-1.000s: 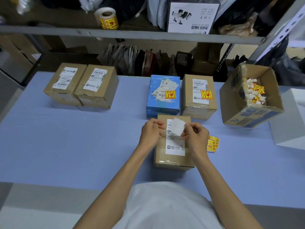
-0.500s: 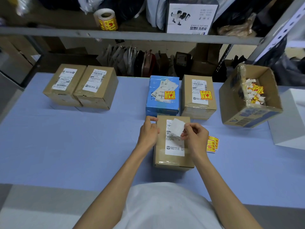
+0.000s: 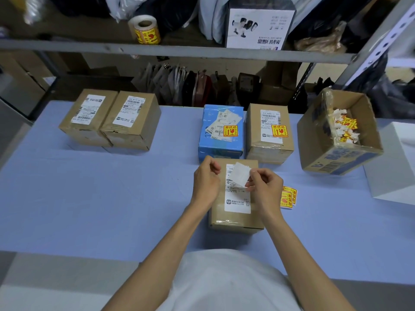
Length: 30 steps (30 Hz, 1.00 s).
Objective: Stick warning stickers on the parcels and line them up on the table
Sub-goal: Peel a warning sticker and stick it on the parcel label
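A squat brown cardboard parcel (image 3: 235,218) with a glossy white shipping label sits on the smooth pale-blue bench (image 3: 112,198), right in front of the person. Above it, the right hand (image 3: 265,187) pinches a small white square of sticker paper (image 3: 239,178) by one corner, with the sheet slightly bowed. The left hand (image 3: 206,180) hovers at the parcel's far left corner with its fingers curled in; I cannot tell whether it holds anything. Loose yellow-and-red warning stickers (image 3: 288,197) lie flat just right of the right hand. Behind, a blue parcel (image 3: 221,142) and a taped brown parcel (image 3: 269,149) stand side by side, each bearing a sticker.
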Each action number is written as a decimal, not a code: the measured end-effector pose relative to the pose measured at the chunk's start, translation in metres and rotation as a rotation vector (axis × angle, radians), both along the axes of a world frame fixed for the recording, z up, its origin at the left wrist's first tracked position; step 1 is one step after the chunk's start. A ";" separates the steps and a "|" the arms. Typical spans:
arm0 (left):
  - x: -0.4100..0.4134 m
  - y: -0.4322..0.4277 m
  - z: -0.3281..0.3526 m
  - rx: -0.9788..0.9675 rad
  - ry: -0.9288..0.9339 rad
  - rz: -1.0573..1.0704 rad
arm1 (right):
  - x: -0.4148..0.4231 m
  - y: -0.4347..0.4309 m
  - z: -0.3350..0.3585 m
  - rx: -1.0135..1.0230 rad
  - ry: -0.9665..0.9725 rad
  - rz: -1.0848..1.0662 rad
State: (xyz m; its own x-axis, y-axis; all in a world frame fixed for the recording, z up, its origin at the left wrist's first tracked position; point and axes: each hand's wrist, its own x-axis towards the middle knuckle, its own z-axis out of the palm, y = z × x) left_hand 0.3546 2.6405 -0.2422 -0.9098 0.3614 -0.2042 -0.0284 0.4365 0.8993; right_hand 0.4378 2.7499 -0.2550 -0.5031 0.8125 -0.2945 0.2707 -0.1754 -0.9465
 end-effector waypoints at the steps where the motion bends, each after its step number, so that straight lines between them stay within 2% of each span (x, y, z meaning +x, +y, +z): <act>1: 0.002 0.002 0.003 0.001 0.015 -0.012 | 0.000 -0.001 0.001 0.007 -0.003 0.001; 12: 0.017 0.018 0.002 -0.097 0.363 -0.353 | -0.002 -0.007 0.005 0.115 -0.022 0.000; 19: 0.014 0.014 -0.002 -0.193 0.396 -0.314 | -0.001 -0.007 0.004 -0.123 0.096 0.028; 23: 0.006 0.010 -0.004 -0.131 0.259 -0.190 | 0.000 -0.002 0.003 -0.074 0.069 -0.008; 27: -0.002 0.007 -0.005 0.055 -0.125 -0.102 | 0.002 0.003 -0.002 0.013 0.011 0.042; 30: -0.005 0.005 -0.008 0.118 -0.261 -0.084 | 0.003 0.002 0.002 -0.002 0.033 0.071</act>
